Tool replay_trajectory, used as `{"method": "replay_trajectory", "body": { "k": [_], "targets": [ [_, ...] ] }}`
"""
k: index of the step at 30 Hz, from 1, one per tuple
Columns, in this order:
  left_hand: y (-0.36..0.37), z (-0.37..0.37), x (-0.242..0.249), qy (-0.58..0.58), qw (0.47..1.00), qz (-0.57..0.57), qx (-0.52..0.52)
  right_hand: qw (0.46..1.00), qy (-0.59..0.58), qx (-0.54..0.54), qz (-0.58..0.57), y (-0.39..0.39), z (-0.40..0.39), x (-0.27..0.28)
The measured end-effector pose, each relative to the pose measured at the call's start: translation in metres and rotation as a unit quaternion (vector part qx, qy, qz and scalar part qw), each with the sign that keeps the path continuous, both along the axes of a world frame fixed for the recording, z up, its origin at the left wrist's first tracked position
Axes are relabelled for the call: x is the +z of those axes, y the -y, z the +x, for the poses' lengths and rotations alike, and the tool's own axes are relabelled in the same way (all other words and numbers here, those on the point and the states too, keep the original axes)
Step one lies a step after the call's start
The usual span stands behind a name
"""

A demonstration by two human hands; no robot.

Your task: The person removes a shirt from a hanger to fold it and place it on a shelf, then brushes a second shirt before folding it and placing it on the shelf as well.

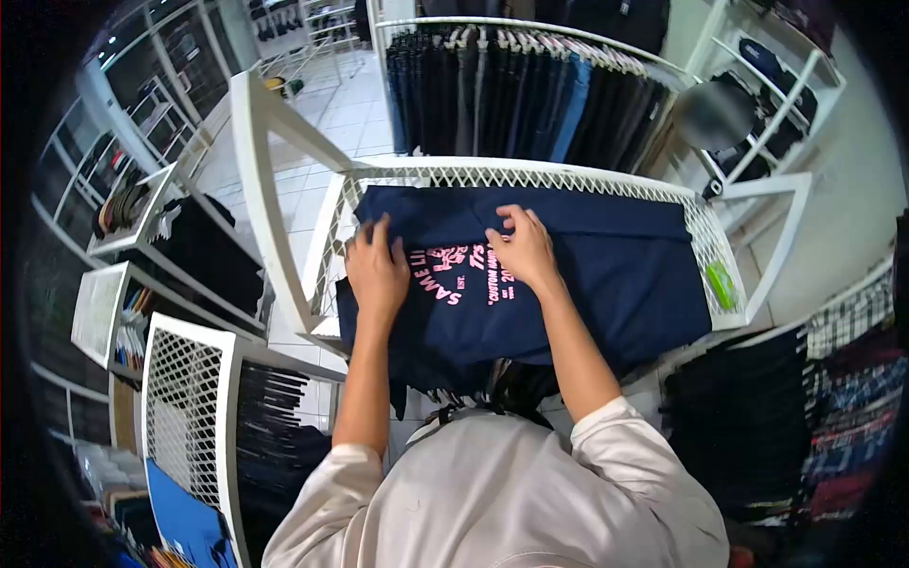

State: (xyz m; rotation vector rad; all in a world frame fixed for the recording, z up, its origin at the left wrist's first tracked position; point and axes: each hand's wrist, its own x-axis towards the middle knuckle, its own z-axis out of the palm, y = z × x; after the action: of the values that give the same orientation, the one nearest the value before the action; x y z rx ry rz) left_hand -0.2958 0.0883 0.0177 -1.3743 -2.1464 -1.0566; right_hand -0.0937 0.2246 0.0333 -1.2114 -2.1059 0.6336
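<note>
A navy T-shirt [625,293] with pink lettering and a pink graphic lies spread on a white mesh-topped rack [336,213]. Its far part is folded over toward me in a long flap [597,213], which covers some of the print. My left hand [377,275] rests on the shirt at the left of the print, fingers apart and tips on the flap. On the print's right side, my right hand [525,251] touches the flap's edge with bent fingers, thumb and forefinger apart. The shirt's near edge hangs over the front of the rack.
A bright green item [721,286] lies at the rack's right end. Behind hangs a row of dark trousers and jeans [511,95]. White metal shelving [194,417] stands close on my left; hanging dark clothes [739,407] and plaid shirts [857,407] are on my right.
</note>
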Motion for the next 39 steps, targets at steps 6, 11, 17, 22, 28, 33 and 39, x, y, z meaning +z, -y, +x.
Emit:
{"method": "replay_trajectory", "body": {
  "k": [6, 11, 17, 22, 28, 33, 39],
  "targets": [
    [0.018, 0.123, 0.006, 0.044, 0.966, -0.067, -0.244, 0.994, 0.022, -0.024, 0.107, 0.048, 0.110, -0.011],
    [-0.005, 0.193, -0.003, 0.031, 0.932, -0.074, -0.353, 0.973, 0.072, -0.151, 0.157, 0.063, 0.186, -0.013],
    [-0.028, 0.261, -0.005, 0.004, 0.905, -0.061, -0.421, 0.922, 0.018, -0.316, 0.223, 0.065, 0.287, -0.034],
    [-0.050, 0.315, -0.001, 0.007, 0.902, -0.054, -0.429, 0.894, -0.051, -0.427, 0.126, 0.059, 0.352, -0.055],
    [-0.070, 0.365, -0.003, 0.013, 0.912, -0.060, -0.404, 0.864, -0.342, -0.358, -0.096, 0.035, 0.390, -0.073],
    [-0.074, 0.395, -0.007, 0.007, 0.919, -0.056, -0.390, 0.854, -0.407, -0.276, -0.170, 0.040, 0.389, -0.074],
    [-0.071, 0.410, -0.005, 0.021, 0.938, -0.077, -0.337, 0.920, -0.310, -0.193, -0.145, 0.035, 0.404, -0.068]
  ]
}}
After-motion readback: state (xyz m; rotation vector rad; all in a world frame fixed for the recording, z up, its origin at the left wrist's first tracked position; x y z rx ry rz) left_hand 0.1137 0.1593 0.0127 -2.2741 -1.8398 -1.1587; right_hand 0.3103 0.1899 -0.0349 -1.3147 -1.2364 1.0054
